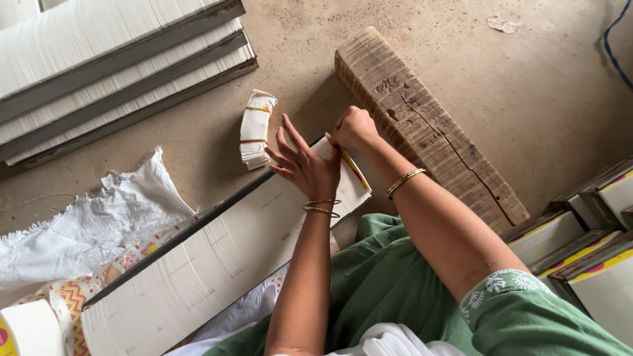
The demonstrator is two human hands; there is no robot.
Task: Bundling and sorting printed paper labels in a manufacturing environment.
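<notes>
Down on the floor, one long tray of white paper sheets [217, 264] lies across the person's lap, running from 7 to 1 o'clock. Her left hand [304, 165] rests flat on its far end, fingers spread. Just beside it, at 1 o'clock, her right hand [354, 127] pinches a yellow strip [354, 170]. One banded paper bundle [256, 128] lies at 11 o'clock, one wooden block [428, 128] at 2.

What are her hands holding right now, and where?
Right hand pinches the end sheets of the long paper stack at its far end; left hand rests flat there.
</notes>
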